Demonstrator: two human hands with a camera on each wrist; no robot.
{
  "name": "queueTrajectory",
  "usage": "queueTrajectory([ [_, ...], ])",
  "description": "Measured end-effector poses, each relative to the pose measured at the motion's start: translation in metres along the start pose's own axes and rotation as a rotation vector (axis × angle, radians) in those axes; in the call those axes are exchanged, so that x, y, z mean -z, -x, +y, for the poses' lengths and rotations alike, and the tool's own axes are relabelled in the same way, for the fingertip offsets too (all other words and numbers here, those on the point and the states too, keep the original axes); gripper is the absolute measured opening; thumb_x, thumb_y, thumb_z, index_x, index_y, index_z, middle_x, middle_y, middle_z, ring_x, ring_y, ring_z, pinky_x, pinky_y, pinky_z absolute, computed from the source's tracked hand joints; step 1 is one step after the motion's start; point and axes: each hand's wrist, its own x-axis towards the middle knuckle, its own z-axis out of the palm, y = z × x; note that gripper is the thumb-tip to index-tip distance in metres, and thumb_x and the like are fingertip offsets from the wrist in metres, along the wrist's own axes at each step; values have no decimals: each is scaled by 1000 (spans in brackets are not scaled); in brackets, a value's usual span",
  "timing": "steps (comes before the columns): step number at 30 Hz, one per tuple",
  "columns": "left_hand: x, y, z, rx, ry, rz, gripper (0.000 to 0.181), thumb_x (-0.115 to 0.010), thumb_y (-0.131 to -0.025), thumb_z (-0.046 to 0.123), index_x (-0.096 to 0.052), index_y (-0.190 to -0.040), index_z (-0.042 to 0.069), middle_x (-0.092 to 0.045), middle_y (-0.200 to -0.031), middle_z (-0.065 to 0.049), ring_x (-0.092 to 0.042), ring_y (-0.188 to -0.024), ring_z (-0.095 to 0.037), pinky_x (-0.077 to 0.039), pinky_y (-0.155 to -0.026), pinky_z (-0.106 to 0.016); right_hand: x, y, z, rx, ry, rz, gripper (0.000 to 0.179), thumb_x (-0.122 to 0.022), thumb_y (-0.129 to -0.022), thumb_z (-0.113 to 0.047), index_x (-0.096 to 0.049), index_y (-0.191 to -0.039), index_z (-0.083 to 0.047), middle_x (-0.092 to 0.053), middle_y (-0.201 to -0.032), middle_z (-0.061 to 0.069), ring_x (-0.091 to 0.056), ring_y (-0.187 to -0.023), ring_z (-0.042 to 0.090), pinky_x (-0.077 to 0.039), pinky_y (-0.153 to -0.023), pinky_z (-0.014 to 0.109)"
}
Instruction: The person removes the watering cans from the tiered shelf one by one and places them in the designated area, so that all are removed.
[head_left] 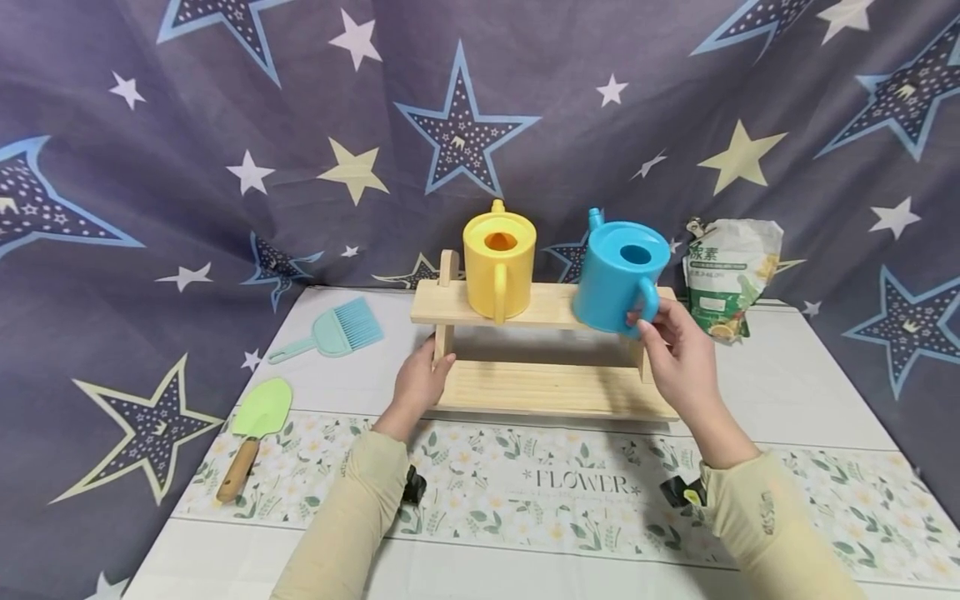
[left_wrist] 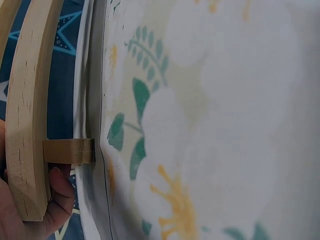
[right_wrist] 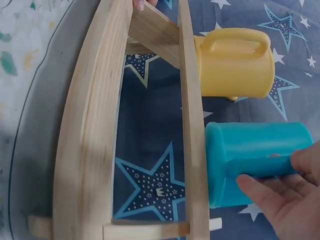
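A two-tier wooden shelf (head_left: 540, 387) stands at the back of the table, with a yellow watering can (head_left: 517, 275) upright on the left of its top board. At the top board's right end is a blue watering can (head_left: 611, 283), slightly tilted in the head view. My right hand (head_left: 686, 358) pinches its handle between thumb and fingers; the right wrist view shows the blue can (right_wrist: 250, 140) against the top board. My left hand (head_left: 420, 383) grips the shelf's left end, fingers curled round the wood (left_wrist: 27, 125) in the left wrist view.
To the left lie a light-blue brush (head_left: 337, 329) and a green trowel (head_left: 258, 417) with a wooden handle. A clipped white and green bag (head_left: 727, 279) stands at the back right. A star-patterned curtain (head_left: 300, 100) hangs behind the table, which has a floral cloth (head_left: 495, 475).
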Motion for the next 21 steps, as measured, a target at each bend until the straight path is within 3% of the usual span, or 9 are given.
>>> queueTrajectory([
  [5, -1, 0, 0, 10, 1, 1, 49, -55, -101, 27, -44, -143, 4, -58, -130, -20, -56, -118, -36, -43, -100, -50, 12, 7, -1, 40, -10, 17, 28, -59, -96, -1, -57, -123, 4, -68, -109, 17, -61, -97, -5, -49, -80, 10],
  [15, -2, -2, 0, 12, -4, -8, 49, -54, -101, 28, -44, -142, 3, -58, -130, -20, -56, -118, -36, -43, -100, -50, 37, 20, -1, 118, 30, 61, 30, -59, -94, 7, -55, -124, 7, -66, -108, 21, -61, -99, -7, -49, -82, 10],
  [21, -1, -1, -1, 9, -4, -6, 49, -54, -101, 28, -44, -142, 3, -58, -130, -21, -55, -119, -37, -43, -100, -50, 50, 29, 2, 111, 37, 87, 33, -59, -92, 10, -55, -125, 7, -65, -108, 21, -62, -98, -5, -49, -82, 11],
])
